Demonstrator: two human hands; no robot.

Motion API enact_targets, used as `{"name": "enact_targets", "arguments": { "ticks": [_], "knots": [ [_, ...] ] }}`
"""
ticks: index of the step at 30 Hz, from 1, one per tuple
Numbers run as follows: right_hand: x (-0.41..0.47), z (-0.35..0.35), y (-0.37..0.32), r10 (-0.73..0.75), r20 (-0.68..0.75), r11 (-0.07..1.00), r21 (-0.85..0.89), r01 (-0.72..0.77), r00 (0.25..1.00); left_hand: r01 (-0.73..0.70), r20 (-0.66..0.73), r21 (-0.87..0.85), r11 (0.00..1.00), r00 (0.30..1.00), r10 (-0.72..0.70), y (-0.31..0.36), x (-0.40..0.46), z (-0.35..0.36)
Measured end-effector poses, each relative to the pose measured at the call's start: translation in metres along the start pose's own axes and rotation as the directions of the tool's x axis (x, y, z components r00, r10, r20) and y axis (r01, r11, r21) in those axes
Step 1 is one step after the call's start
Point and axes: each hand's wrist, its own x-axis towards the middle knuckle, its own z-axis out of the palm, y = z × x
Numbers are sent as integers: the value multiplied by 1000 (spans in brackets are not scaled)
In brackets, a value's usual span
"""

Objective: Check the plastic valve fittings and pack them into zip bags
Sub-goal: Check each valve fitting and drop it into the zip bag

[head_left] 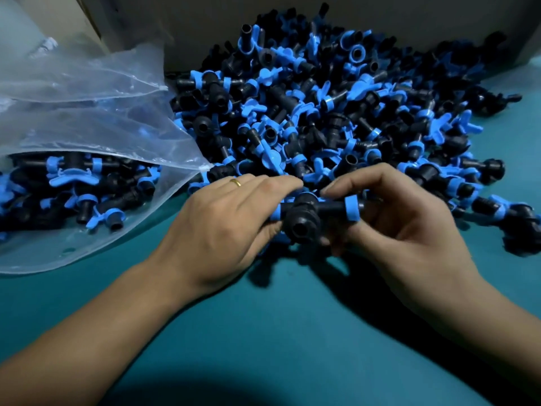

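Teal table (263, 332) fills the lower view, bare near the wearer. Grey wall or box side (205, 24) closes off the back. A large loose pile of fittings (322, 112), black bodies with blue collars and handles, is heaped against it and spreads right, cut off at the right edge. At left a clear zip bag (87, 112) lies on its side, mouth toward the pile, partly filled with the same parts; its top is crumpled and hazy.

Both forearms reach in from below. Left hand (222, 227), palm down, gold ring (235, 182) on one finger, pinches one end of a valve fitting (304, 215). Right hand (409, 227), fingers curled, grips the other end near its blue collar. The fitting is held level just above the table at the pile's near edge, open socket facing the camera. Its far ends are hidden by fingers.
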Motion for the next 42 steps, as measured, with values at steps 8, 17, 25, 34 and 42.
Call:
{"name": "enact_targets", "arguments": {
  "ticks": [8,17,25,34,42],
  "knots": [
    [-1,-11,-2,-12,166,982,-186,43,986,39,94,-41,998,995,-35,-9,-6,-14],
    [-6,-9,-6,-7,71,973,-229,23,997,46,71,-85,995,997,-40,-14,-8,-21],
    [-6,-10,-4,-70,76,911,-402,95,995,12,45,-148,989,999,-5,-20,-7,-17],
    [-6,-8,-6,-145,66,900,-406,159,987,-33,112,-93,995,993,44,-14,-4,-21],
    [-9,-3,-10,52,77,958,-284,-28,996,301,324,-619,725,939,-114,-9,-1,-15]
  ]
}}
